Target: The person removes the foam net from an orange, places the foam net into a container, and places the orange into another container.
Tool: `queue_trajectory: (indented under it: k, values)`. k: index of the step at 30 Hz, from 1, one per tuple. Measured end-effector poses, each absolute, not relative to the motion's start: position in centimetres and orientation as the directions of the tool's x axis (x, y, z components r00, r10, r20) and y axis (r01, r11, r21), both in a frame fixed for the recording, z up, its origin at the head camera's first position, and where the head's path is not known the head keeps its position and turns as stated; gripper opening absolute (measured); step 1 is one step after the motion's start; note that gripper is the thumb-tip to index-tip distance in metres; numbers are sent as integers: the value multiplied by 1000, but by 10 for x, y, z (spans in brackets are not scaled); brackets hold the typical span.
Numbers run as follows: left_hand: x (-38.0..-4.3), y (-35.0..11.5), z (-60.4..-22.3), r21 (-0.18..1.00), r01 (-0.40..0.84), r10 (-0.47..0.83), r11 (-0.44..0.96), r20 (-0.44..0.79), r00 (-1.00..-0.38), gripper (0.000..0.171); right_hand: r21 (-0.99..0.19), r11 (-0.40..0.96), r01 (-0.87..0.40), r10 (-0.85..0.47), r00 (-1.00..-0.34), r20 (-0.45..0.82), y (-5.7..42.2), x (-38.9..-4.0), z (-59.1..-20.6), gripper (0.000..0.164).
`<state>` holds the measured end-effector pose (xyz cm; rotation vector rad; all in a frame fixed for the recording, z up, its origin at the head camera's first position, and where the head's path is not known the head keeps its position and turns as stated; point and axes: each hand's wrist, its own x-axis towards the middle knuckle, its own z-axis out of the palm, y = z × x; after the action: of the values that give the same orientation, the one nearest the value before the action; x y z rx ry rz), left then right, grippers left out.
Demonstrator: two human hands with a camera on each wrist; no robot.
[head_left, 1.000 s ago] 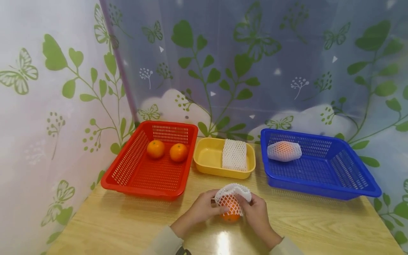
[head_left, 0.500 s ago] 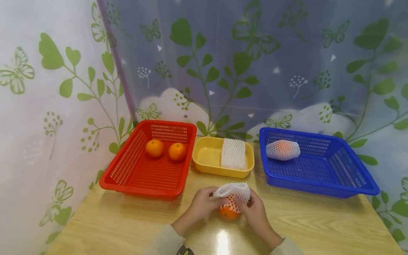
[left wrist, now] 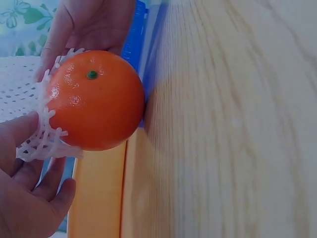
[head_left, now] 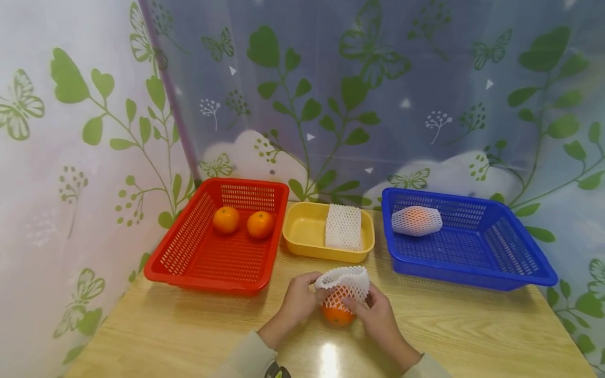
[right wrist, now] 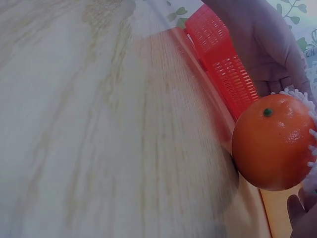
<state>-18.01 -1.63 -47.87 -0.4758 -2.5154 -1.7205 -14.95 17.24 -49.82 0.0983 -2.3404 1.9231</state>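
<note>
Although both hands crowd in around it, a shiny orange (head_left: 337, 317) with a green stem button shows plainly, seemingly resting on the wooden bench (head_left: 302, 354), while a white foam net (head_left: 347, 275) hoods its upper part and leaves its lower part bare. Beyond the orange stands a yellow tray (head_left: 302, 249). The fruit looks firm, smooth and fairly light, likely to roll or slip if pushed from one side, so cupping its opposite sides seems the surest hold. The net looks soft, stretchy and nearly weightless; a single strand might tear, so its gathered edge seems best to pinch. To the left of the orange, the left hand (head_left: 299, 298) pinches the net, thumb outside the mesh; to the right, the right hand (head_left: 377, 318) does likewise. The orange lies between both sets of fingers, its bare underside below them.
</note>
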Motion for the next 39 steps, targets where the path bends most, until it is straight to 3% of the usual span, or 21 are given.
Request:
queue_trajectory:
  k: [14,20,24,30,39]
  values:
    - [-178,-20,-478,916,263,267,303,184,-946,26,-958,202,-203,-23,-979,203,169,-148,-493,44]
    - [-172,-23,-484,938,252,434,239,128,-892,58,-953,243,-181,32,-980,194,169,-151,-492,33]
    - [-170,-22,-488,926,281,474,250,136,-870,73,-956,240,-169,96,-976,197,168,-153,-490,24]
    - [-170,-19,-488,935,235,446,267,97,-890,75,-929,284,-237,211,-930,302,164,-161,-486,15]
    - [-170,-20,-485,940,201,450,274,60,-891,78,-928,285,-238,248,-917,311,163,-166,-478,19]
